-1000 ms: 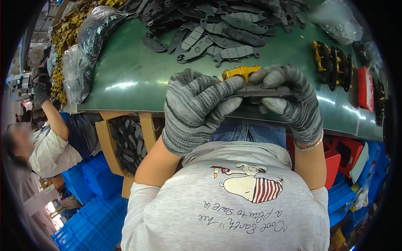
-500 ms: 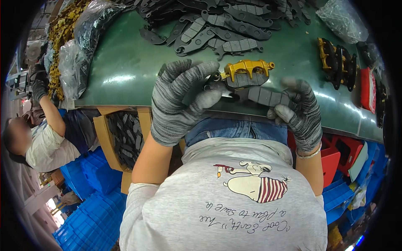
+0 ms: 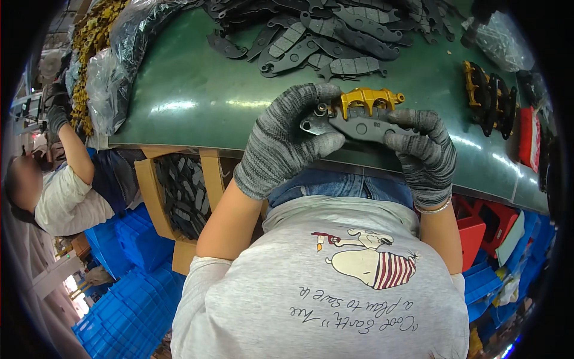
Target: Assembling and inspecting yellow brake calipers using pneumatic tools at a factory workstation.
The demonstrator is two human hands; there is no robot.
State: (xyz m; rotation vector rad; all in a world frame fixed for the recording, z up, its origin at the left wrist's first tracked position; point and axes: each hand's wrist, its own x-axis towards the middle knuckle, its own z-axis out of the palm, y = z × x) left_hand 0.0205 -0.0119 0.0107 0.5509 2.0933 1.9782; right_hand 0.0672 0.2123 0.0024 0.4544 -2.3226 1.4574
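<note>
In a grey knitted glove, my left hand [image 3: 288,136] grips the left end of a gold brake caliper [image 3: 372,99] above the front of the green table. A dark grey brake pad [image 3: 362,128] lies against the caliper's near side, its flat metal back facing up. My right hand [image 3: 426,149], gloved alike, pinches the pad's right end between thumb and fingers. My left thumb rests by the pad's left end, near a silver bracket [image 3: 315,124]. Part of a second pad shows behind, under the gold body.
Loose brake pads [image 3: 335,42] are heaped at the table's far side. Several gold calipers with pads [image 3: 490,99] stand at right, near a red packet [image 3: 530,139]. A carton of pads [image 3: 182,188] sits below the table edge. Another person [image 3: 72,179] works at left beside blue crates [image 3: 128,305].
The pad in my right hand has turned from its lined face to its metal back and moved up against the caliper. The caliper has shifted slightly right.
</note>
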